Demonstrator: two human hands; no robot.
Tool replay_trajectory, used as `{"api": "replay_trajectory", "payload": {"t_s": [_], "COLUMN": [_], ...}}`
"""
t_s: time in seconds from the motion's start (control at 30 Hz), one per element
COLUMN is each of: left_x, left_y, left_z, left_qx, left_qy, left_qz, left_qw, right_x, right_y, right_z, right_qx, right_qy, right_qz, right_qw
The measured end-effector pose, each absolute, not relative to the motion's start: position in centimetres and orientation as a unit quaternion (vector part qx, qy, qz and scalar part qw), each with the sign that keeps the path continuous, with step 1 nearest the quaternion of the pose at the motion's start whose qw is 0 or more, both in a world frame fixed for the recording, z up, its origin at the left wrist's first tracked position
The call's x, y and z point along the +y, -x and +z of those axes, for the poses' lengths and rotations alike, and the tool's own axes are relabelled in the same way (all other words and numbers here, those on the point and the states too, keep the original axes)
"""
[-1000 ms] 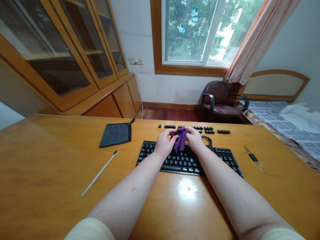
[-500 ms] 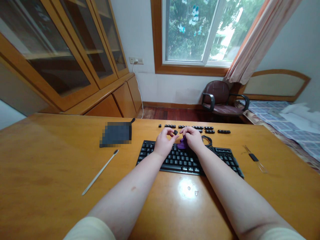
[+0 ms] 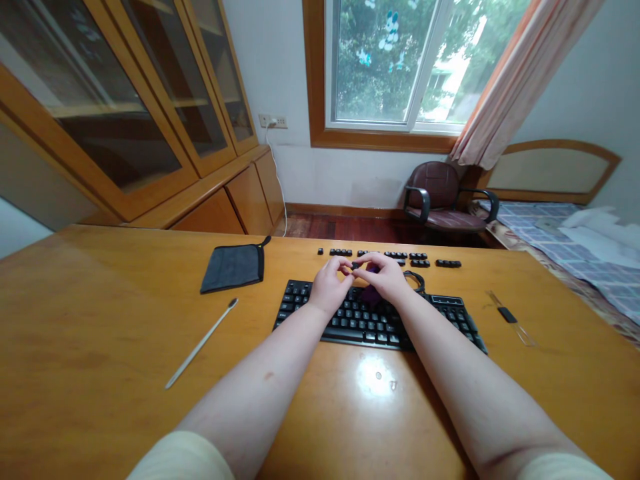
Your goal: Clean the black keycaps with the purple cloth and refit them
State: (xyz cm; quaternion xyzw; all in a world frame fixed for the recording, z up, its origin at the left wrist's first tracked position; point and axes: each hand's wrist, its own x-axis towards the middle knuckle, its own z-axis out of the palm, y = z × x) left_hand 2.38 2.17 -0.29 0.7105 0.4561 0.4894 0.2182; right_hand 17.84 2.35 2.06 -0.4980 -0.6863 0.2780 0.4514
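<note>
Above the black keyboard (image 3: pixel 367 327), a small black keycap (image 3: pixel 355 265) sits between the fingertips of both hands. My left hand (image 3: pixel 329 288) is closed in a pinch on its left side. From the other side, the thumb and index finger of my right hand (image 3: pixel 387 279) touch the keycap. A bunched purple cloth (image 3: pixel 371 295) hangs beneath my right palm, apparently held by the lower fingers, which are mostly hidden. Behind the keyboard, loose black keycaps (image 3: pixel 341 253) stand in short rows, partly covered by my hands.
A dark zip pouch (image 3: pixel 233 268) and a long-handled brush (image 3: pixel 203 343) lie on the wooden desk (image 3: pixel 100 333) at left. A wire keycap puller (image 3: pixel 507 315) lies at right. The coiled cable (image 3: pixel 416 281) is behind the keyboard. Beyond the desk stands a chair (image 3: pixel 440 193).
My right hand has moved left and its fingertips now meet the keycap in my left hand. The purple cloth has shifted further under my right palm. My left hand has barely moved.
</note>
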Motion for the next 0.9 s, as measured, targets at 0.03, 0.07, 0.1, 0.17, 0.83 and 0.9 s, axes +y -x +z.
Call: {"api": "replay_trajectory", "payload": {"t_s": [0.03, 0.07, 0.1, 0.17, 0.83, 0.9], "left_x": [2.1, 2.1, 2.0, 1.9, 2.0, 2.0], "left_y": [-2.4, -2.5, -2.5, -2.6, -2.7, -2.7], "left_z": [-0.3, -0.2, -0.1, 0.0, -0.1, -0.2], "left_qx": [0.451, 0.445, 0.438, 0.424, 0.411, 0.412], "left_qy": [-0.715, -0.722, -0.731, -0.752, -0.788, -0.786], "left_qz": [0.486, 0.480, 0.472, 0.448, 0.413, 0.413], "left_qw": [0.220, 0.223, 0.227, 0.233, 0.200, 0.204], "right_x": [2.3, 2.3, 2.2, 2.0, 2.7, 2.7], "right_y": [-18.1, -18.4, -18.9, -20.1, -23.2, -23.3], "right_z": [2.5, 3.1, 3.7, 5.1, 4.5, 4.5], "right_qx": [-0.689, -0.691, -0.692, -0.699, -0.756, -0.750], "right_qy": [0.506, 0.516, 0.527, 0.552, 0.580, 0.591], "right_qz": [0.257, 0.239, 0.225, 0.221, 0.300, 0.294], "right_qw": [0.450, 0.447, 0.440, 0.398, 0.050, 0.043]}}
